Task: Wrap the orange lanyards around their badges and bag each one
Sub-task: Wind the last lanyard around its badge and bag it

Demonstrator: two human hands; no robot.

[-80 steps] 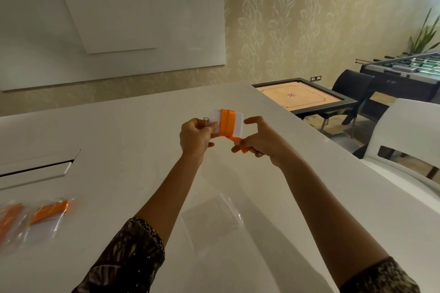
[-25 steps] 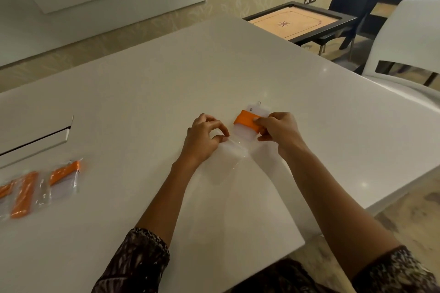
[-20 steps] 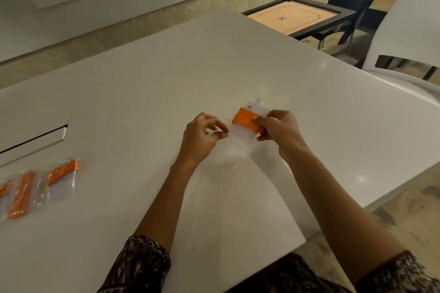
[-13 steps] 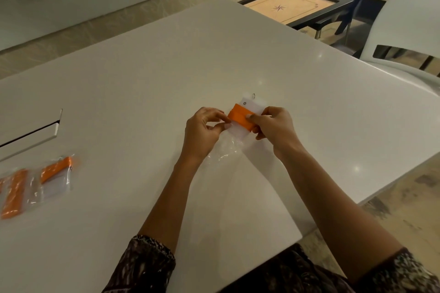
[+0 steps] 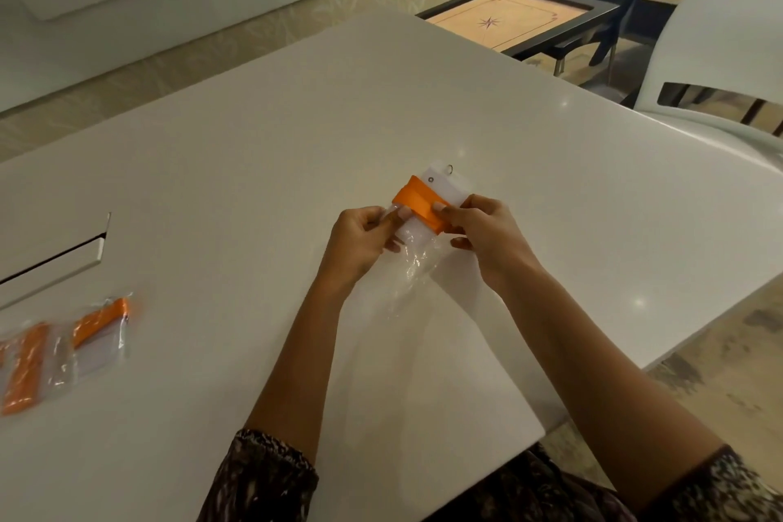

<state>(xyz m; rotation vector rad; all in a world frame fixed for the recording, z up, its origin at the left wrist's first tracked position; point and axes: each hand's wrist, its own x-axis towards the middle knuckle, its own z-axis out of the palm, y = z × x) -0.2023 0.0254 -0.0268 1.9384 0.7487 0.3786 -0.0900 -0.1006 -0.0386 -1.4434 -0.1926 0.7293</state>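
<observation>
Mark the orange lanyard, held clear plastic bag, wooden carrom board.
orange lanyard [image 5: 417,201], head view, wrap's middle
clear plastic bag [image 5: 413,267], head view, crinkled body
wooden carrom board [image 5: 508,13], head view, playing surface

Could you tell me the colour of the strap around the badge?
The strap is orange; head view.

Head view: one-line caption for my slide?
Left hand holds a clear bag while right hand grips the badge wrapped in its orange lanyard above a white table; bagged badges lie at left.

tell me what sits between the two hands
Head view: the white badge wrapped in its orange lanyard, at the mouth of the clear bag.
</observation>
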